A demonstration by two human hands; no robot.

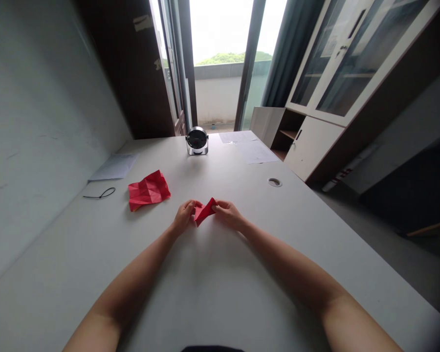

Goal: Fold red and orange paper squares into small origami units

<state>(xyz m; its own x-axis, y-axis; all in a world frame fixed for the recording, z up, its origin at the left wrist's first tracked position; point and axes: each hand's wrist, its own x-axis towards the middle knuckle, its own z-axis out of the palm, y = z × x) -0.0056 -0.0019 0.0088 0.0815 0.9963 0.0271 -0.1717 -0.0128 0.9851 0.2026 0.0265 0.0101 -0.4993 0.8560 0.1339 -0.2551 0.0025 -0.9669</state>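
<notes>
A small folded piece of red paper (205,212) is held between both hands over the middle of the white table (220,274). My left hand (185,214) pinches its left side, fingers curled around the edge. At its upper right corner, the thumb and fingers of my right hand (227,213) are closed on it. The paper is tilted, with one pointed corner hanging down. To the left lies a larger sheet of creased red paper (149,189), unfolded, with a bit of yellow showing under its lower edge. Some fingertips are hidden behind the folded paper.
A round black device on a silver stand (197,141) is at the table's far side. White papers (256,151) lie at the far right and more white paper (113,166) by the left wall. A black cable tie (104,193) and a cable hole (275,182) are also there.
</notes>
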